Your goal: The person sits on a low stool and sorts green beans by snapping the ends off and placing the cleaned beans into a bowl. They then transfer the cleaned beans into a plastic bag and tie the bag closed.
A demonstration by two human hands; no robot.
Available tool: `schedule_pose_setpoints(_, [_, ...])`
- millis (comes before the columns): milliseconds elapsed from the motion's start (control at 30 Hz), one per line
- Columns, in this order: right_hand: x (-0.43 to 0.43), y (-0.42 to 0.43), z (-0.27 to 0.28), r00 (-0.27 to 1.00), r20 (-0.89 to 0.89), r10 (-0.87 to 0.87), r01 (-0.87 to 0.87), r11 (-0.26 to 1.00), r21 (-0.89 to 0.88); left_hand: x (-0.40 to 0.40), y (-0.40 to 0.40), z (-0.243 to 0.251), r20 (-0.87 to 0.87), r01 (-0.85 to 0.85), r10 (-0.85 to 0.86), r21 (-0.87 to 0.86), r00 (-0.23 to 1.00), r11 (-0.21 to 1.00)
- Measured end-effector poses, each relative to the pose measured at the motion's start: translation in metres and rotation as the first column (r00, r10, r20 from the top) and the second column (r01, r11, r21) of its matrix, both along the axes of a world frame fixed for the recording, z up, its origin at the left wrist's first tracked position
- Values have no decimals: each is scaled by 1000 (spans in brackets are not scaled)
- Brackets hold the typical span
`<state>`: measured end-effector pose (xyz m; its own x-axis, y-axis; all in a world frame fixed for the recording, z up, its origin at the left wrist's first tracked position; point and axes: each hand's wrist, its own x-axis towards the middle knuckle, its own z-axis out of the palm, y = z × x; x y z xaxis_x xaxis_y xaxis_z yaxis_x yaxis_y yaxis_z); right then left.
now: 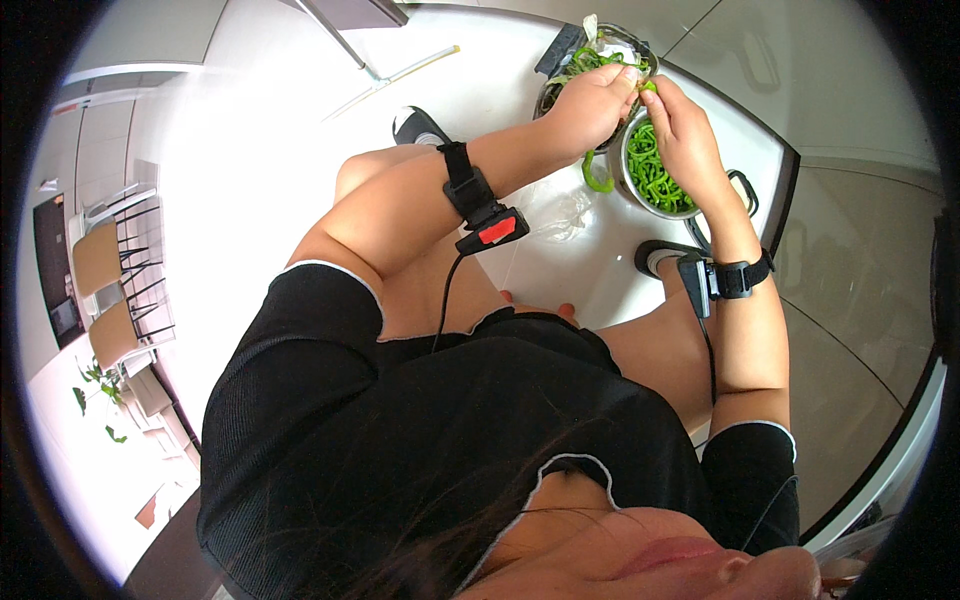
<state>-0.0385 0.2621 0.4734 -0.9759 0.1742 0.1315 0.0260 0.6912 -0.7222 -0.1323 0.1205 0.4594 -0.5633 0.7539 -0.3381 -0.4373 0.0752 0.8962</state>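
Note:
My left hand [592, 109] and my right hand [682, 135] meet at the top right, fingertips nearly touching. Both pinch a small green piece of vegetable [649, 87], its ends partly hidden by fingers. Below the right hand is a round metal pot [622, 180] of curly, thin green pods [656, 169], either beans or peppers. Beyond and under the left hand is a lined bin [541, 105] with green and wilted scraps [581, 61]. A curved green pod [597, 176] hangs between bin and pot.
A crumpled clear plastic bag [559, 214] lies on the white floor near the pot. Shoes are at left [416, 126] and right [664, 255]. Dark-edged glossy panels [840, 225] rise at right. A long-handled floor tool [375, 79] is at top; chairs [97, 259] stand far left.

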Motion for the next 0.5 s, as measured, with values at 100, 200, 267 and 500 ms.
schedule_pose_setpoints(100, [-4, 19, -22, 950, 118, -290, 306, 938, -161, -5, 2, -11, -99, -99, 99, 3, 990, 995])
schedule_pose_setpoints(200, [-2, 44, -26, 909, 228, -349, 395, 895, -207, -14, -3, -11, -245, -64, 35, -110, 969, 992])
schedule_pose_setpoints(267, [-2, 37, -27, 927, 199, -318, 358, 908, -216, -21, -5, -20, -343, -67, -4, -194, 939, 979])
schedule_pose_setpoints(500, [-5, 23, -29, 957, 210, -198, 251, 931, -264, -23, -5, -34, -512, -118, -44, -279, 858, 953])
